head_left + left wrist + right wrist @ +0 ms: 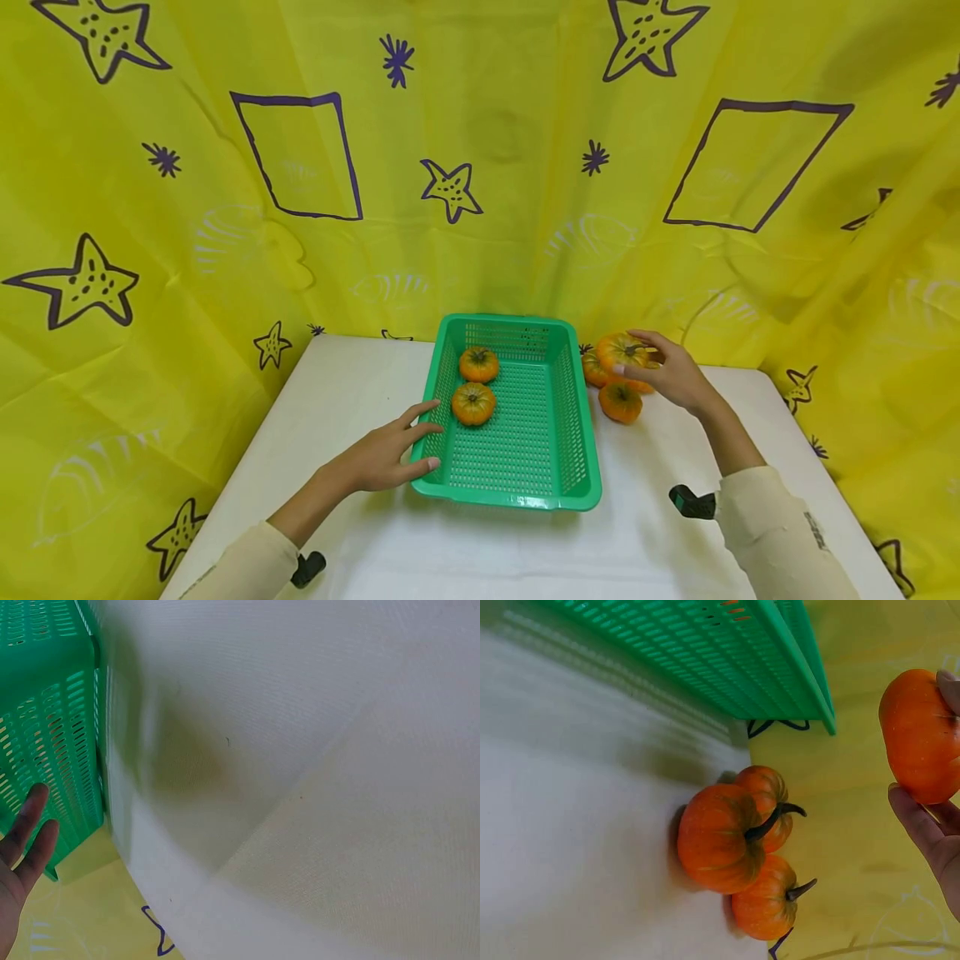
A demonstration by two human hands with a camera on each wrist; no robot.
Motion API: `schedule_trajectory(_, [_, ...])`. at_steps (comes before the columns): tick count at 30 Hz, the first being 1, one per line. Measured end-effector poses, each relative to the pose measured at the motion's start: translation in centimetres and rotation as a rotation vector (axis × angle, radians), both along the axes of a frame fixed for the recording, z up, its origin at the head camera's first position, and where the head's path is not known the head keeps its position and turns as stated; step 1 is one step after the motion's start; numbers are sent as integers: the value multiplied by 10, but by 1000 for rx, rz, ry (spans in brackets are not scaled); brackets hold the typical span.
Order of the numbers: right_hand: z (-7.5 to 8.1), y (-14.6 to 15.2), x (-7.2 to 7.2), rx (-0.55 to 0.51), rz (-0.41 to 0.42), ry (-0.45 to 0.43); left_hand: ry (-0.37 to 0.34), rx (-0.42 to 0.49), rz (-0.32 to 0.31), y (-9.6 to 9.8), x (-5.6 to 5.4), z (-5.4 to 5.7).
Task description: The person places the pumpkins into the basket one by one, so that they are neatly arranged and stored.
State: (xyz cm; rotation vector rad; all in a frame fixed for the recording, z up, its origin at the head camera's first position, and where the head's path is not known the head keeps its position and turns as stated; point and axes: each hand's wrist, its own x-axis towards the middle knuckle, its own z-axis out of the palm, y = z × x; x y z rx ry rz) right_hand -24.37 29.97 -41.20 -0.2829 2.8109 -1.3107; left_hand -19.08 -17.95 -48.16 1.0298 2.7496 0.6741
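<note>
My right hand (pixel 678 377) grips a small orange pumpkin (pixel 618 351) by its sides, raised above the table to the right of the green basket (pixel 517 501). Beneath it sit three more pumpkins, clearest in the right wrist view: a front pumpkin (pixel 716 840) with a dark curved stem, a rear one (pixel 769 796) and a side one (pixel 763 901). Inside the basket, two pumpkins lie along the left wall, a far one (pixel 478 365) and a nearer one (pixel 472 404). My left hand (pixel 381 457) is at the basket's left rim, fingers spread and extended.
The basket stands on a white-covered table (pixel 360 379). A yellow curtain (pixel 510 250) printed with dark stars and shapes hangs behind and along both sides. Dark wrist devices show at the right sleeve (pixel 772 517) and the left sleeve (pixel 251 562).
</note>
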Motion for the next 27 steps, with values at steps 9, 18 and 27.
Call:
schedule_trajectory(9, [9, -14, -3, -3, 53, 2, 10, 2, 1, 0, 0, -2])
schedule_trajectory(18, [12, -26, -10, -31, 85, -5, 4, 4, 4, 0, 1, 0])
schedule_trajectory(27, [12, -40, -16, -42, 124, 6, 11, 1, 3, 1, 1, 1])
